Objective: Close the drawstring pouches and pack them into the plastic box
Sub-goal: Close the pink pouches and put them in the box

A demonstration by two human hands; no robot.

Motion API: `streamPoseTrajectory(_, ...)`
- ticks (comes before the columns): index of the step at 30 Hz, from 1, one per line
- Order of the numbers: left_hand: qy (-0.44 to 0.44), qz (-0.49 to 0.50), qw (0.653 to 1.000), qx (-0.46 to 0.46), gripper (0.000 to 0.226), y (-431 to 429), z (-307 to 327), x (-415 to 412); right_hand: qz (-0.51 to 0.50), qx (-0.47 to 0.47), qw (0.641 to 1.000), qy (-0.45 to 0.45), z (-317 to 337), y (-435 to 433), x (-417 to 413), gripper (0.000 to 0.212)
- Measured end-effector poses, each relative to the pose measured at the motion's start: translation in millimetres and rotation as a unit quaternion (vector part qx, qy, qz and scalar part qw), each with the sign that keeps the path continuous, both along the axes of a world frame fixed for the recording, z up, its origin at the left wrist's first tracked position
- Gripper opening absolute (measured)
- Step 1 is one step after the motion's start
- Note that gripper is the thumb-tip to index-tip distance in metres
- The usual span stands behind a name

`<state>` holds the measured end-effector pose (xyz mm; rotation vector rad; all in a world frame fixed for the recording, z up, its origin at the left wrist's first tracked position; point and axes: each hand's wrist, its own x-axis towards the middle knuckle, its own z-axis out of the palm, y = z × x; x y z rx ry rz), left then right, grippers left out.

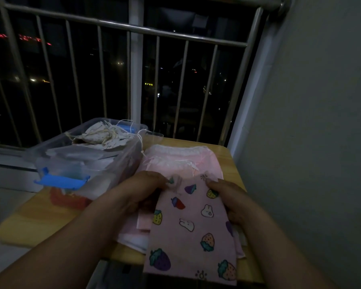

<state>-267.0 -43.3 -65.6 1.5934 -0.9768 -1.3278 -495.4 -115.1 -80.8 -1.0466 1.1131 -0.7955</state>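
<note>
A pink pouch printed with strawberries and rabbits (193,228) lies lengthwise over the table's near edge. My left hand (133,190) pinches its top left corner and my right hand (229,197) pinches its top right corner. Under it lie several more pink pouches (181,159), the far ones with gathered lace tops. The clear plastic box (81,163) with blue latches stands at the left. Several pale pouches with strings (100,134) are piled in its far end.
The small wooden table (38,217) stands against a metal window railing (133,30) at the back and a grey wall (311,142) on the right. A red item (68,200) shows through the box's near wall. Light is dim.
</note>
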Motion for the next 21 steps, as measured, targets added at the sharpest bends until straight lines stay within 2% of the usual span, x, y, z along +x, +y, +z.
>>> streamPoseTrajectory(2, 0.055, 0.023, 0.998, -0.001, 0.015, 0, 2, -4, 0.0, -0.005, 1.0, -0.007, -2, -1, 1, 0.025)
streamPoseTrajectory(6, 0.146, 0.039, 0.988, 0.014, 0.038, -3, 4, -12, 0.049, -0.009, 0.998, -0.041, 1, 3, 2, 0.033)
streamPoseTrajectory(9, 0.128, 0.058, 0.99, -0.014, 0.036, -8, 0, -12, 0.095, 0.008, 0.992, -0.084, 3, 6, 5, 0.038)
streamPoseTrajectory(13, 0.086, 0.042, 0.995, -0.036, 0.033, -12, -1, -11, 0.07, 0.054, 0.988, -0.128, 5, 9, 10, 0.05)
streamPoseTrajectory(17, 0.074, 0.042, 0.995, -0.048, 0.038, -10, 2, -13, 0.014, 0.014, 0.994, -0.109, 5, 10, 15, 0.022)
streamPoseTrajectory(21, 0.105, 0.078, 0.988, -0.082, 0.041, -9, 1, -14, -0.021, 0.038, 0.99, -0.131, 7, 13, 19, 0.028)
